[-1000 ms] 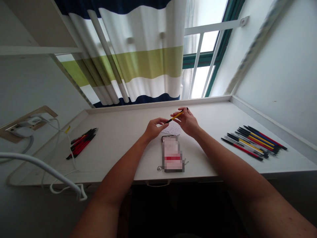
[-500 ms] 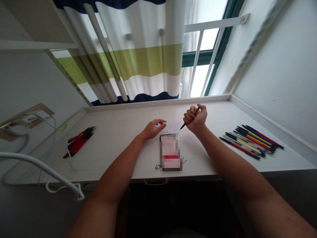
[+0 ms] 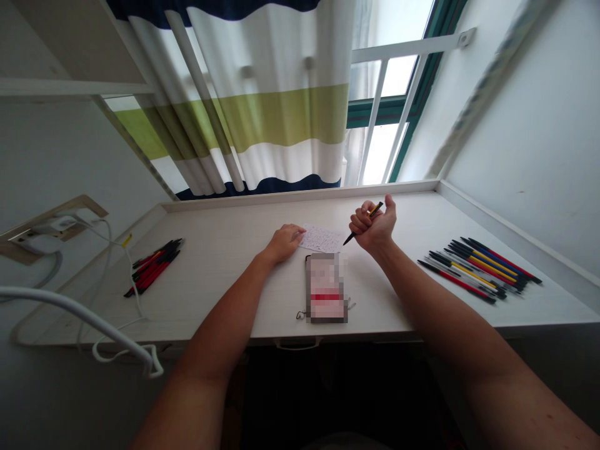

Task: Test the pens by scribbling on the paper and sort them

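Note:
A pen (image 3: 349, 238) with a black and yellow barrel is wrapped in the fingers of my right hand (image 3: 375, 224), its dark tip slanting down to the left. That hand is raised at the right of a sheet of paper (image 3: 323, 238) covered in small writing. At the paper's left edge lies my left hand (image 3: 284, 242), its fingers resting on the edge and gripping nothing that I can see. Just in front of the paper is a phone (image 3: 325, 287) with a blurred-out screen, lying flat on the white desk (image 3: 220, 250).
Several pens (image 3: 478, 269) lie side by side at the right. A bunch of red and black pens (image 3: 154, 265) lies at the left, near a white cable (image 3: 135, 294). A thicker white tube (image 3: 84, 315) crosses the lower left. A striped curtain (image 3: 281, 119) hangs behind.
My left hand's thumb and fingers have come down from a spread pose onto the paper's edge, uncovering more of the sheet. My right thumb has lifted off the pen's end.

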The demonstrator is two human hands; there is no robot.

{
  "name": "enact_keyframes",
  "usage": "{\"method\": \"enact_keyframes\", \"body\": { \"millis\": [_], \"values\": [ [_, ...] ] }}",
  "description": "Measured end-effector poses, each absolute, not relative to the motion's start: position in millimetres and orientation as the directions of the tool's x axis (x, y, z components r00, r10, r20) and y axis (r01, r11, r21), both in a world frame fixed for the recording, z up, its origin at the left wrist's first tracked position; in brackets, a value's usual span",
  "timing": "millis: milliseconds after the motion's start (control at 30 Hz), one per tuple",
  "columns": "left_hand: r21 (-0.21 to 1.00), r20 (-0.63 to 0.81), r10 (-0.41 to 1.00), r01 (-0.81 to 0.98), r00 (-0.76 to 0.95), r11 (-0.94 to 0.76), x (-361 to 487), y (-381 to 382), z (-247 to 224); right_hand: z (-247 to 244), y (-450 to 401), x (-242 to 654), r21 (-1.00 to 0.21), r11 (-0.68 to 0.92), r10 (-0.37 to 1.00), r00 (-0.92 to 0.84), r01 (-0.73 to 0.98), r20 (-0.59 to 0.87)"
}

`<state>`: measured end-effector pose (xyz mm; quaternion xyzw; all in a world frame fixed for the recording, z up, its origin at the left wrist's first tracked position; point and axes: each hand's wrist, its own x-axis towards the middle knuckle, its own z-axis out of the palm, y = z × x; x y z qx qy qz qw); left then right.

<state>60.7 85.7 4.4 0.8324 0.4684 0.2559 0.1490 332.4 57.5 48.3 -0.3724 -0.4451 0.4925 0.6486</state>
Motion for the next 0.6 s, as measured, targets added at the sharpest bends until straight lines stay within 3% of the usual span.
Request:
{"method": "enact_keyframes", "body": {
  "millis": [167,400,600],
  "values": [
    [0.463,0.262,0.847,0.710,0.462,-0.531,62,83,7,46,60,334,-0.915,0.246,0.969,0.099,-0.319,0.226],
    [0.455,0.286,0.840,0.706,0.460,-0.542,69,76,16,46,59,333,-0.841,0.206,0.977,0.054,-0.500,0.207],
    [0.454,0.238,0.843,0.712,0.482,-0.535,64,79,11,51,54,331,-0.867,0.220,0.974,0.059,-0.447,0.217]
  ]
}}
